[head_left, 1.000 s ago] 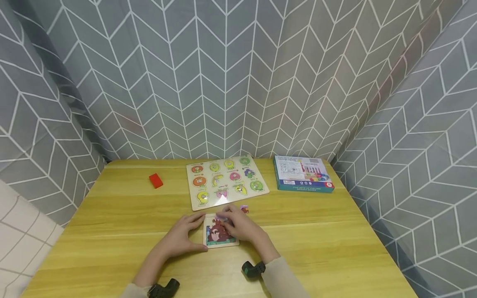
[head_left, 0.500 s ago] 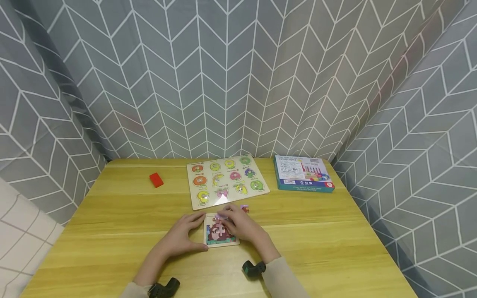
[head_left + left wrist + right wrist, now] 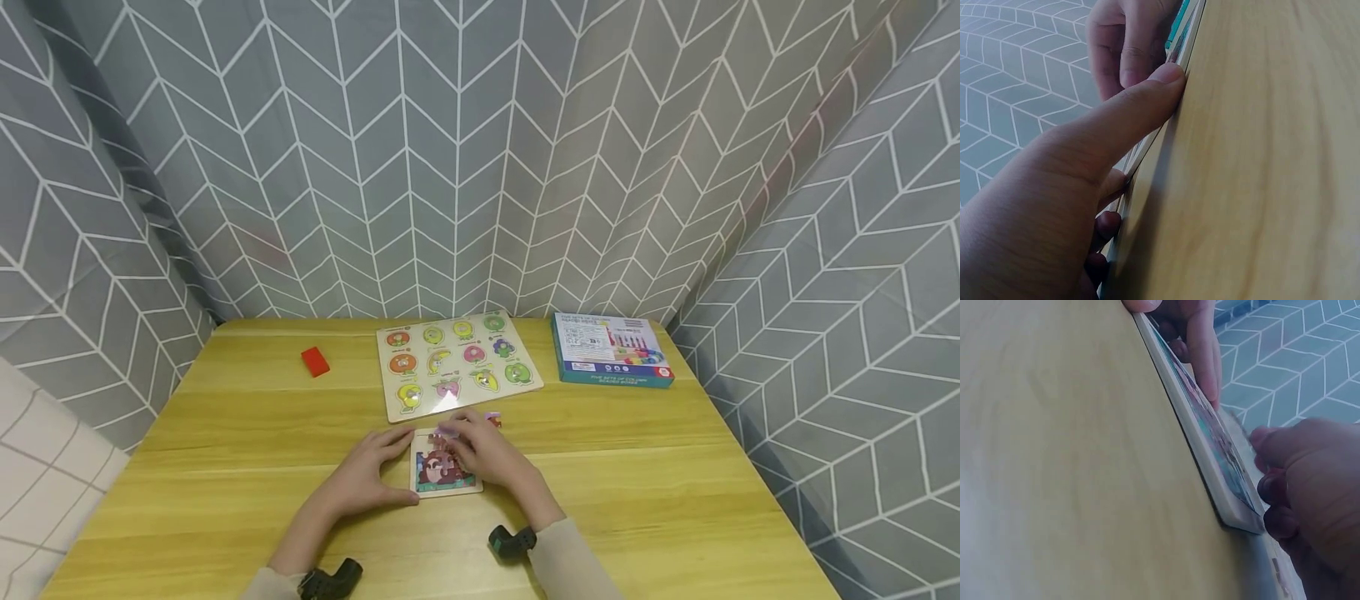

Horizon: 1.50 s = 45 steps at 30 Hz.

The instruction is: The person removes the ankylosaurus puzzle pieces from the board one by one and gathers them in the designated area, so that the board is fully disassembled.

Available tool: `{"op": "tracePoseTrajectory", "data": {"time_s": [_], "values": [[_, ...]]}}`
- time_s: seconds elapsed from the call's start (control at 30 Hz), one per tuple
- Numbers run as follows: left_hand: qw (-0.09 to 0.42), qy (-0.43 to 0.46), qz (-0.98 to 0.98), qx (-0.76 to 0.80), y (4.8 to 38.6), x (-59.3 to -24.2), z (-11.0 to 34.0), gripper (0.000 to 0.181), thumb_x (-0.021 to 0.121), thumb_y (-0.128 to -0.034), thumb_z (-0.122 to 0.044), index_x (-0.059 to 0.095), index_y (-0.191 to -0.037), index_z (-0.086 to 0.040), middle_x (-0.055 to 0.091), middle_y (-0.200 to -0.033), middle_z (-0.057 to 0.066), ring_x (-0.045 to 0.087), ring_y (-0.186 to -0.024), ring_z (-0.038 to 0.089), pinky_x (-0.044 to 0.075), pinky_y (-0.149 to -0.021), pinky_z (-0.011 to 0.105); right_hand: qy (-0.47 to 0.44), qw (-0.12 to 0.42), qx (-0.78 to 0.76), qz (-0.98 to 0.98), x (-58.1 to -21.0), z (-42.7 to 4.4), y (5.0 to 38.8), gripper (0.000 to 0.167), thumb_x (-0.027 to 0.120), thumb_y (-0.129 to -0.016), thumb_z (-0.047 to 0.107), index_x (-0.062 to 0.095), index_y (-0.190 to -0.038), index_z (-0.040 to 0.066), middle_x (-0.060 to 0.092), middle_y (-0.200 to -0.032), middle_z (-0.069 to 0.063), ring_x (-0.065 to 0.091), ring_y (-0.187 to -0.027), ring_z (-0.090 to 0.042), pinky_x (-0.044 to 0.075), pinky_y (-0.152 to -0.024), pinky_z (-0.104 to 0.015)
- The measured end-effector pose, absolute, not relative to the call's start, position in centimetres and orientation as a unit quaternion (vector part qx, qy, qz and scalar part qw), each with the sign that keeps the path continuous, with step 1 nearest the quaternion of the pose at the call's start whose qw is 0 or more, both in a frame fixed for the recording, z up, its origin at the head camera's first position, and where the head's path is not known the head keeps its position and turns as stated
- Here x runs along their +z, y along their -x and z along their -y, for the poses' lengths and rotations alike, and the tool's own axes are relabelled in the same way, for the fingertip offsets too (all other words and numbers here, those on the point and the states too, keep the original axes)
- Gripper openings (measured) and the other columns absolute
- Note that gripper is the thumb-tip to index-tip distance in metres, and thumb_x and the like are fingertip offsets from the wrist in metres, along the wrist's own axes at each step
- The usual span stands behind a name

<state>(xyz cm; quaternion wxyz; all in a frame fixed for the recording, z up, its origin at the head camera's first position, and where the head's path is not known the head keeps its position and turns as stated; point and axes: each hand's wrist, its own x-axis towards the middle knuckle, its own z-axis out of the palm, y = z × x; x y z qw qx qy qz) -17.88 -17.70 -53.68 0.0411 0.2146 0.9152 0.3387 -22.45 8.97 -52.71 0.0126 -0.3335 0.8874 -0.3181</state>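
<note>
Teal-sided, the box (image 3: 611, 350) at the right of the table (image 3: 637, 500) bears "FIVE SETS OF COLUMN"; we find its next line blurred. Captions on the fruit board (image 3: 459, 367) are too small for us. Nearer us, the puzzle tray (image 3: 1239, 519) holds fitted pieces of a brown-and-teal picture. Our left hand (image 3: 367, 475) grips its left side between thumb and fingers; our right hand (image 3: 483, 450) pinches a blurred puzzle piece (image 3: 1242, 427) over the upper part. Just beyond lies a loose piece (image 3: 492, 419).
</note>
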Motion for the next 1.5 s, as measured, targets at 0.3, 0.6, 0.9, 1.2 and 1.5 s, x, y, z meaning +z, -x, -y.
{"op": "tracePoseTrajectory", "data": {"time_s": [0.3,0.6,0.9,1.2,1.5], "values": [[0.053,-0.209,-0.914,0.343,18.0,-53.5,17.7,0.108,0.091,-0.0746,-0.061,0.05,-0.158,-0.006,0.041,-0.168,0.009,0.032,-0.153,0.049,0.028,-0.121,0.071,0.24,-0.022,-0.382,-0.892,-51.7,-13.9,23.5,0.029,0.062,-0.109,0.017,0.072,-0.136,0.011,0.065,-0.13,-0.004,0.064,-0.116,-0.02,0.057,-0.103,-0.042],[0.053,-0.211,-0.912,0.347,18.0,-53.6,17.8,0.108,0.09,-0.0747,-0.061,0.05,-0.158,-0.005,0.041,-0.168,0.009,0.031,-0.153,0.049,0.027,-0.121,0.073,0.187,-0.048,-0.37,-0.909,-52.8,-20.1,23.9,0.027,0.067,-0.105,0.01,0.074,-0.13,0.005,0.069,-0.126,-0.007,0.063,-0.105,-0.019,0.057,-0.091,-0.035],[0.052,-0.208,-0.914,0.345,17.9,-53.5,17.8,0.108,0.091,-0.0742,-0.061,0.051,-0.157,-0.006,0.042,-0.168,0.009,0.033,-0.153,0.048,0.029,-0.121,0.071,0.213,-0.044,-0.339,-0.915,-53.6,-20.4,24.2,0.025,0.068,-0.104,0.009,0.076,-0.127,0.004,0.066,-0.129,-0.012,0.063,-0.12,-0.031,0.055,-0.1,-0.049],[0.049,-0.209,-0.915,0.341,17.8,-53.5,17.8,0.107,0.091,-0.0747,-0.061,0.051,-0.157,-0.005,0.043,-0.167,0.01,0.034,-0.152,0.048,0.03,-0.121,0.071,0.199,-0.052,-0.35,-0.914,-53.9,-20.1,24.5,0.022,0.07,-0.102,0.009,0.078,-0.123,0.006,0.067,-0.122,-0.007,0.064,-0.107,-0.023,0.057,-0.091,-0.041],[0.05,-0.209,-0.916,0.338,17.9,-53.3,17.7,0.107,0.091,-0.0747,-0.06,0.051,-0.157,-0.005,0.043,-0.167,0.01,0.036,-0.151,0.046,0.032,-0.12,0.069,0.188,-0.038,-0.361,-0.912,-53.8,-20.2,24.7,0.023,0.072,-0.1,0.005,0.079,-0.122,0.007,0.067,-0.122,-0.007,0.063,-0.106,-0.021,0.057,-0.092,-0.041]]}}
